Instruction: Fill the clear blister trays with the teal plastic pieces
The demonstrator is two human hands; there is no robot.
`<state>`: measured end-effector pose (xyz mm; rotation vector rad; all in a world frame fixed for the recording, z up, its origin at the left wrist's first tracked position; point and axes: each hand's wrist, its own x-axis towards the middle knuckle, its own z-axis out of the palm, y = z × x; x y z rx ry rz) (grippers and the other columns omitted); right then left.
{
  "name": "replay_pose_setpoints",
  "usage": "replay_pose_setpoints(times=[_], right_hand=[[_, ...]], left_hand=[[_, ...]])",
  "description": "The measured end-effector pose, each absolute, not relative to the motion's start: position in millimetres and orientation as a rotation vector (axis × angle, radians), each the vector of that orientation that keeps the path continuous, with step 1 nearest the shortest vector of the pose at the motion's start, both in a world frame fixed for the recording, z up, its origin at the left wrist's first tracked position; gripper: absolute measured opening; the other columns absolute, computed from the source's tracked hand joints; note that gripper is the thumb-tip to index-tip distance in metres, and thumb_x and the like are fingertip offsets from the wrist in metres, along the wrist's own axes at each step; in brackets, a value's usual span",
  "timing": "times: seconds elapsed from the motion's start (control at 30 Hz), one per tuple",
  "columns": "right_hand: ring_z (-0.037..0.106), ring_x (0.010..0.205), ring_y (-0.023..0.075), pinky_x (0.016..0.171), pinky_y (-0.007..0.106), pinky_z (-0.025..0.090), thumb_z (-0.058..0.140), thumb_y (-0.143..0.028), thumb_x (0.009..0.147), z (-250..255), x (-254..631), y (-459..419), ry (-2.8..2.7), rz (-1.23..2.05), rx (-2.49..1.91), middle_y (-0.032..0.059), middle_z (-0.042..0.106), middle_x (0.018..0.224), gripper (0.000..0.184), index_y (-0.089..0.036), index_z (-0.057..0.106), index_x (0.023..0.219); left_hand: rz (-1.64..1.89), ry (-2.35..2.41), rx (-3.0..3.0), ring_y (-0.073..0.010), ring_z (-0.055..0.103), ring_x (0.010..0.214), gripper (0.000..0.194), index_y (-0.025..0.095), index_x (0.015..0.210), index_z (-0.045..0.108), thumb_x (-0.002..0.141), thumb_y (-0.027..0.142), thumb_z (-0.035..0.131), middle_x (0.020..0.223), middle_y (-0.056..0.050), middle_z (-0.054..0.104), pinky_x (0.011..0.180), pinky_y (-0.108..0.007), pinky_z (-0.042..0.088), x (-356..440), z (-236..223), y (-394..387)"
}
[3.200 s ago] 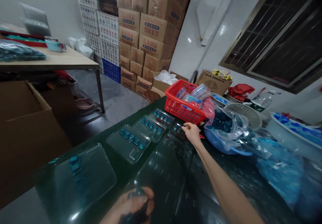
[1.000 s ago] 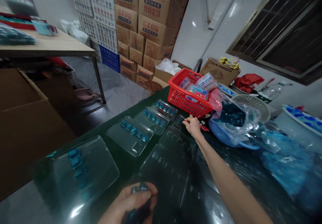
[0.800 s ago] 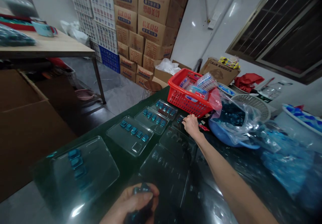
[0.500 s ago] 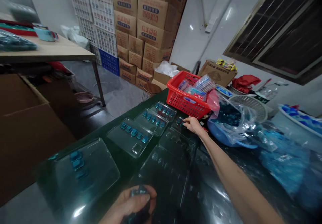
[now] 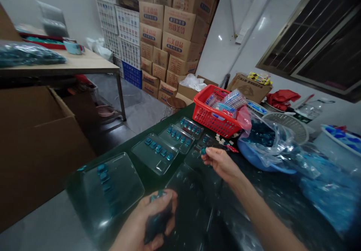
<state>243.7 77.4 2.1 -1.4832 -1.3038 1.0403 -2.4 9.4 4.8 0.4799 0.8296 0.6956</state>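
Observation:
My right hand (image 5: 221, 161) hovers over the clear plastic trays and pinches a small teal piece (image 5: 203, 151) between thumb and fingertips. My left hand (image 5: 149, 222) is low at the near edge, fingers curled round a bunch of dark teal pieces (image 5: 156, 221). Several clear trays lie on the dark green table (image 5: 254, 202): three at the far side (image 5: 155, 153) hold rows of teal pieces, one nearer left (image 5: 113, 183) holds a short row, and the ones under my right hand (image 5: 197, 160) look mostly bare.
A red basket (image 5: 217, 117) with packets stands behind the trays. A blue basin with a plastic bag of teal pieces (image 5: 262, 142) sits to the right, more blue bags beyond. Stacked cartons (image 5: 169, 36) and crates fill the back. A wooden table (image 5: 64, 64) stands left.
My right hand has pulled back from the far tray by the red basket toward me and now pinches a teal piece. The view has shifted slightly; my left hand still grips its bunch.

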Motion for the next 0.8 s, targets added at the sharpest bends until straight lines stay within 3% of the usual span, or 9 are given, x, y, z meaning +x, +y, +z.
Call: replay_pose_setpoints(times=[0.3,0.43,0.6,0.8], right_hand=[[0.052,0.062,0.0103,0.060,0.021,0.038,0.054,-0.030,0.077,22,161,0,-1.358,1.334,-1.272,-0.0015,0.059,0.065,0.018,-0.015,0.064,0.077],[0.051,0.068,0.0117,0.062,0.022,0.037,0.047,-0.023,0.080,33,152,-13,-1.645,1.128,-1.357,-0.0007,0.059,0.070,0.018,-0.016,0.064,0.077],[0.048,0.069,0.0121,0.065,0.024,0.035,0.050,-0.022,0.078,37,145,-28,-1.898,0.707,-1.506,-0.0017,0.054,0.062,0.021,-0.016,0.059,0.059],[0.050,0.058,0.0097,0.052,0.019,0.036,0.061,-0.023,0.067,31,155,-28,-1.723,0.964,-1.527,-0.0029,0.057,0.063,0.008,-0.016,0.061,0.072]], left_hand=[[0.809,0.909,0.677,-0.0063,0.043,0.043,0.023,0.015,0.080,0.058,0.068,0.035,0.059,0.056,0.002,0.049,0.033,-0.015,0.019,-2,18,4],[0.805,0.925,0.718,-0.0065,0.043,0.041,0.023,0.017,0.080,0.056,0.067,0.035,0.061,0.048,0.003,0.049,0.033,-0.014,0.021,-2,14,-6],[0.814,0.910,0.720,-0.0070,0.044,0.041,0.021,0.017,0.078,0.055,0.067,0.034,0.060,0.049,0.003,0.049,0.031,-0.013,0.021,4,2,-12],[0.807,0.863,0.754,-0.0071,0.043,0.039,0.017,0.016,0.073,0.054,0.067,0.031,0.058,0.048,0.003,0.048,0.030,-0.014,0.019,7,-2,-18]])
